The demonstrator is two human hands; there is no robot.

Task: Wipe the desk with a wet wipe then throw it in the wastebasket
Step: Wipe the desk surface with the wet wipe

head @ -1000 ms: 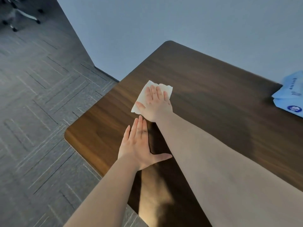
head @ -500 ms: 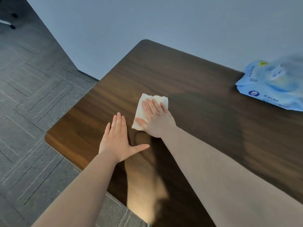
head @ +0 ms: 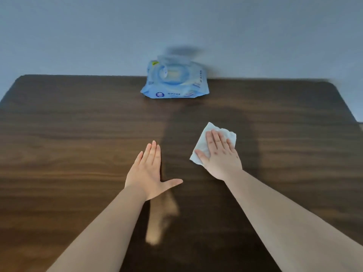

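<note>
A white wet wipe (head: 208, 134) lies flat on the dark wooden desk (head: 78, 134), right of centre. My right hand (head: 220, 154) presses down on the wipe with flat fingers, covering its near half. My left hand (head: 149, 171) rests palm down on the bare wood to the left of the wipe, fingers together and thumb spread, holding nothing. No wastebasket is in view.
A light blue pack of wet wipes (head: 174, 81) sits at the desk's far edge against the grey wall (head: 176, 26). The desk's rounded far corners show at the left (head: 21, 77) and right (head: 332, 85).
The view has swung right from the desk's left corner to its middle. My right hand has slid the wipe rightward across the wood; the two hands are now farther apart.
</note>
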